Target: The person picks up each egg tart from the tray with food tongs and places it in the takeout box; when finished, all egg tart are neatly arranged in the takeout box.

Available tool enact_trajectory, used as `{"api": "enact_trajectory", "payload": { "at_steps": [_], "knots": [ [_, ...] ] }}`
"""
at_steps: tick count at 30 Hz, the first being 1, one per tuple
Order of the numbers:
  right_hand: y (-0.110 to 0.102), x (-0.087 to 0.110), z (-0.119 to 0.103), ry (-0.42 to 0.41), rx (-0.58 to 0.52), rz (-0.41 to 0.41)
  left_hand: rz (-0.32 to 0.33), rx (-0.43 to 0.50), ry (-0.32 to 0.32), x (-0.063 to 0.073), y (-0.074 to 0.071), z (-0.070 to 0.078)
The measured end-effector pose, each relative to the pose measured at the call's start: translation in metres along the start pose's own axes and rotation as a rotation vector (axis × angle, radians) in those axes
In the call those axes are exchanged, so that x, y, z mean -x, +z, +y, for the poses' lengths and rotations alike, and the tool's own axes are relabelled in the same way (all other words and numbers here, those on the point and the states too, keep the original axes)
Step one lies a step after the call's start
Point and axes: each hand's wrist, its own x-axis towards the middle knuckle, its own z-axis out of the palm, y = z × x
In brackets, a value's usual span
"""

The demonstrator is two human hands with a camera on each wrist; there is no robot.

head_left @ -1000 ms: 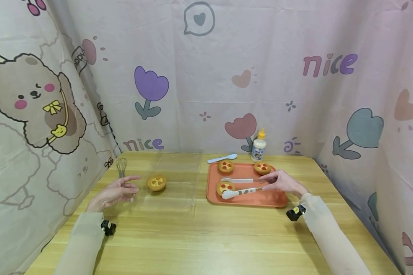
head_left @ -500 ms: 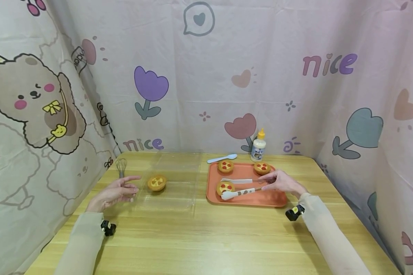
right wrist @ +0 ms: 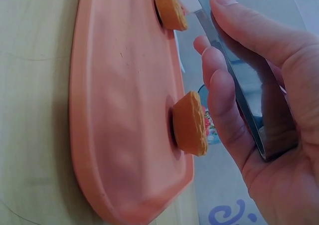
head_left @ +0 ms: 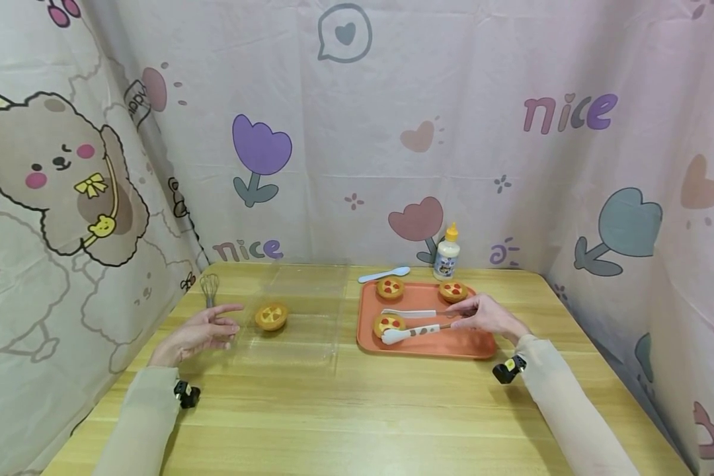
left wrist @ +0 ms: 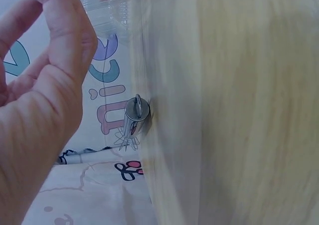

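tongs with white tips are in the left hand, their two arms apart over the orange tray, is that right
The hand is wrong: the head view shows the tongs in the right hand. Their two arms are indeed apart over the orange tray.

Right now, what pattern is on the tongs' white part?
The tongs show brown patches on the nearer arm, best in the head view.
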Motion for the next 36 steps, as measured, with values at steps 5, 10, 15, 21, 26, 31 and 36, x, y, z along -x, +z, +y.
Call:
{"api": "enact_trajectory", "payload": {
  "at_steps": [5,10,15,21,26,31,36],
  "knots": [
    [0.001,0.0,0.0,0.008,0.014,-0.002,0.004,-0.013,0.001,-0.001,-0.001,0.001],
    [0.001,0.001,-0.004,-0.005,0.007,-0.002,0.001,-0.014,0.003,-0.001,-0.001,0.001],
    [0.002,0.002,-0.011,-0.018,-0.021,-0.009,0.001,-0.017,-0.004,0.0,-0.001,0.0],
    [0.004,-0.001,-0.016,-0.011,-0.026,-0.002,0.008,-0.018,-0.005,0.001,-0.001,-0.001],
    [0.006,-0.003,-0.018,-0.01,-0.019,0.004,0.014,-0.01,-0.005,0.001,0.0,-0.001],
    [0.008,-0.005,-0.023,-0.029,-0.01,0.019,0.018,-0.014,-0.002,0.0,0.001,-0.001],
    [0.01,-0.008,-0.03,-0.054,-0.021,0.035,0.021,-0.012,0.004,0.0,0.001,-0.001]
  ]
}}
